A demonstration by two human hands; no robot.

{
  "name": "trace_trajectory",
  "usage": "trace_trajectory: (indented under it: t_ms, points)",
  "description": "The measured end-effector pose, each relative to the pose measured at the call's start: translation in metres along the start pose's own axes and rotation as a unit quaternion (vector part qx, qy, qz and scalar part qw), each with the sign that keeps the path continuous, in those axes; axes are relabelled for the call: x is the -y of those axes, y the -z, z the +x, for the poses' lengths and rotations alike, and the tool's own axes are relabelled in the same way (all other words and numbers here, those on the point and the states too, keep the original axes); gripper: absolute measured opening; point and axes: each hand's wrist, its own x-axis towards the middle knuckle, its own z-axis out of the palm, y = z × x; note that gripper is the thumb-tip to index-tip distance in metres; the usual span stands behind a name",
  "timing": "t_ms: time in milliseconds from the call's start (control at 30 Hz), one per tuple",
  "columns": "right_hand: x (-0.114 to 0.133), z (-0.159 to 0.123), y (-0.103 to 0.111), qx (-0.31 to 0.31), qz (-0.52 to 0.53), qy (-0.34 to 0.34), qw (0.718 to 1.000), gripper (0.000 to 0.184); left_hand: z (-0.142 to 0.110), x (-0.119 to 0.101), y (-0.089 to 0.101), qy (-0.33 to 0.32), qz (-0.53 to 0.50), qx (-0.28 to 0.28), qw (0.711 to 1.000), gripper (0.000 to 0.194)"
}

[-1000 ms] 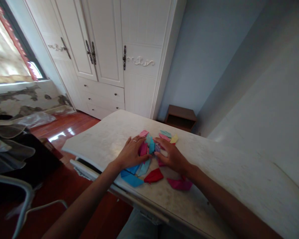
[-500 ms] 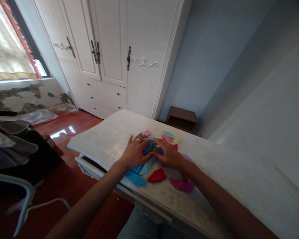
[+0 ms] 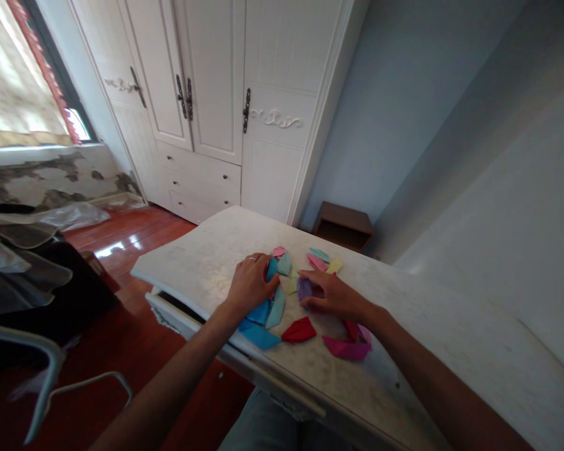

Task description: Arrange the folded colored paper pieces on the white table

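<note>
Several folded pieces, seemingly paper, lie on the worktop (image 3: 404, 307) around the red piece (image 3: 299, 330) in the head view. Beyond it, the left hand (image 3: 251, 285) curls over a blue piece (image 3: 272, 268), its grip unclear; the right hand (image 3: 333, 294) has thumb and fingers around a purple piece (image 3: 303, 289). They should be light, creasing easily, best pinched at folded edges. Beside the red piece, left, a bright blue strip (image 3: 261, 336); right, a magenta piece (image 3: 346, 348). Neighbouring pieces crowd the fingers.

Folded papers lie spread on the counter (image 3: 404, 313). The purple paper (image 3: 303, 289) sits between the right hand's (image 3: 333, 294) fingers and thumb; the blue paper (image 3: 272, 268) touches the left hand (image 3: 251, 283). The red paper (image 3: 299, 331), flat and pointed, lies nearer the front edge.
</note>
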Motion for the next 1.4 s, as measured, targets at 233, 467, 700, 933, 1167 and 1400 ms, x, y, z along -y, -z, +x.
trace_trajectory:
  t_ms: [233,467,700,933,1167,1400]
  points:
    - [-0.005,-0.003,0.002,-0.084,0.094,0.013,0.992,0.054,-0.001,0.006,-0.003,0.063,-0.118,-0.073,0.988,0.048]
    - [-0.018,0.011,0.002,-0.149,0.368,-0.038,0.917,0.051,0.006,0.017,0.0,0.174,-0.477,-0.125,0.852,0.055]
    - [-0.045,0.003,0.02,-0.307,0.539,-0.125,0.774,0.048,0.013,0.015,0.013,0.229,-0.635,-0.203,0.709,0.055]
    - [-0.086,-0.034,0.027,-0.458,0.5,-0.203,0.706,0.04,0.014,0.027,0.016,0.204,-0.523,-0.428,0.708,0.039]
    - [-0.094,-0.081,0.019,-0.387,0.251,-0.254,0.85,0.041,0.007,0.043,0.002,0.237,-0.243,-0.34,0.877,0.028]
    - [-0.051,-0.076,0.011,-0.282,-0.031,-0.123,0.951,0.041,0.007,0.035,0.0,0.168,-0.166,-0.216,0.947,0.027]
